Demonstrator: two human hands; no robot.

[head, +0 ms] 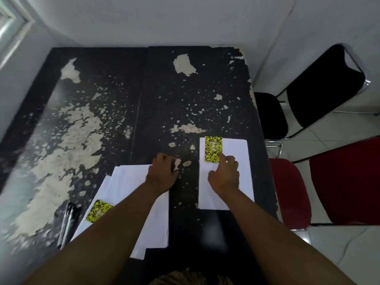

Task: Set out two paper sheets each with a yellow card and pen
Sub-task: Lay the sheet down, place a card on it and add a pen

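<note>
R hand [224,174] on yellow card [213,149]

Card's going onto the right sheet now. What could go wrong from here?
The right sheet lies close to the table edge; a nudge from the right hand could push it over. The pens lie beside the left stack, so a sweep of the left hand might roll them off.

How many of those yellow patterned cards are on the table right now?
2. One yellow card lies at the far left corner of the right paper sheet, by the right hand. The other card lies on the left paper stack, near the left forearm.
</note>
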